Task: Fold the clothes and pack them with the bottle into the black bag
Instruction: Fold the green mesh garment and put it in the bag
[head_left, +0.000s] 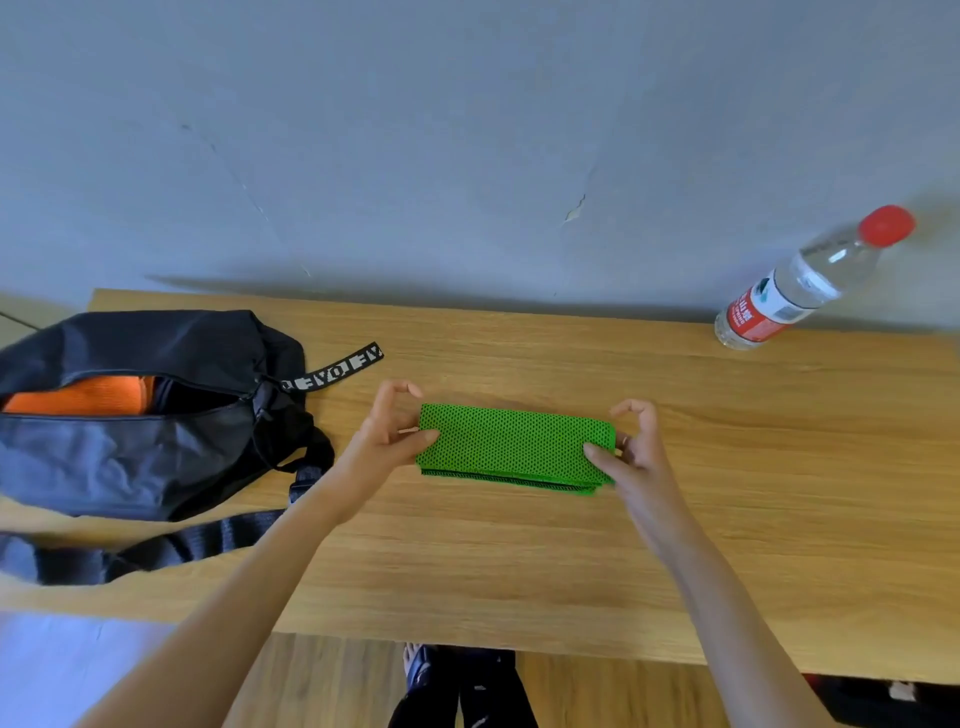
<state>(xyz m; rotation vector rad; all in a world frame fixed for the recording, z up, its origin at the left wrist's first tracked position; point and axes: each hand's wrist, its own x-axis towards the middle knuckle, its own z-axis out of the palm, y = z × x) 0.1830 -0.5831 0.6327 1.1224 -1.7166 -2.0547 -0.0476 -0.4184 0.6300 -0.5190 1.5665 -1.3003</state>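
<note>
Forearms reach up from the bottom edge on my feed, and below the counter (519, 561) edge I can see dark trousers and a foot on a wooden floor. Both hands are on the cloth (511, 447), a bright green mesh piece dotted with small dark holes, folded into a long narrow strip of several layers whose edges show along the near side. It lies flat near the middle of the counter, running left to right.

My left hand (387, 434) pinches the left end of the cloth, thumb on top and the other fingers curled above it. My right hand (631, 441) pinches the right end the same way, thumb pressed on the top layer and fingers arched over the end; a ring shows on one finger.

To the left sits the bag (130, 447), black and soft, lying on its side with the zip open. Something orange (83, 397) lies inside the opening. A black tab with white letters (337, 369) sticks out from the zip end towards the cloth, and a wide strap (156, 545) trails along the near edge of the counter.

At the far right corner stands the bottle (800, 286), clear plastic with a red cap and a red and white label, well apart from the cloth. It looks tilted in this wide view. Behind the counter is a plain grey wall (467, 130).
</note>
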